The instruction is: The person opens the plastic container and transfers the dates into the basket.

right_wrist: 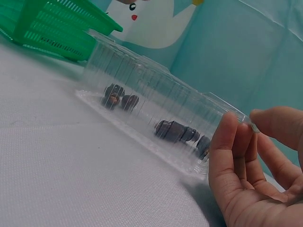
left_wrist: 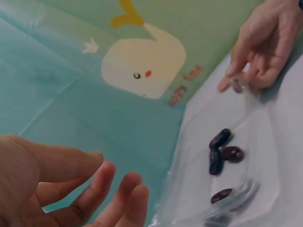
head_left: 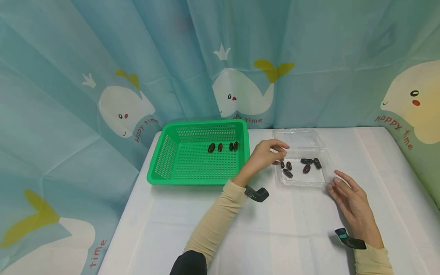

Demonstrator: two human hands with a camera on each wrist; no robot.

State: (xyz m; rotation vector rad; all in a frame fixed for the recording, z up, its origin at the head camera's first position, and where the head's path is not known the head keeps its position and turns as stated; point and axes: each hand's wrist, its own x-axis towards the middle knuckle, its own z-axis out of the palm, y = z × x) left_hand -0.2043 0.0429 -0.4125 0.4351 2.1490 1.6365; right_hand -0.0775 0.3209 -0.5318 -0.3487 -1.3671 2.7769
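A clear plastic box (head_left: 302, 180) stands on the table with its lid (head_left: 297, 138) folded back. Several dark, oblong dates (head_left: 306, 169) lie in it, in two loose groups. My left hand (head_left: 266, 154) hovers at the box's left edge. Thumb and fingers are apart in the left wrist view, and no date shows between them. My right hand (right_wrist: 265, 170) pinches the rim at the near right corner of the box. To the left, the green basket (head_left: 203, 124) holds several dates (head_left: 211, 148) in a row near its back right.
A white cloth (head_left: 275, 236) covers the table. Behind and at the sides hangs a blue-green curtain (head_left: 309, 57) printed with whales. The basket stands just left of the box, under the reach of the left forearm (head_left: 214, 221).
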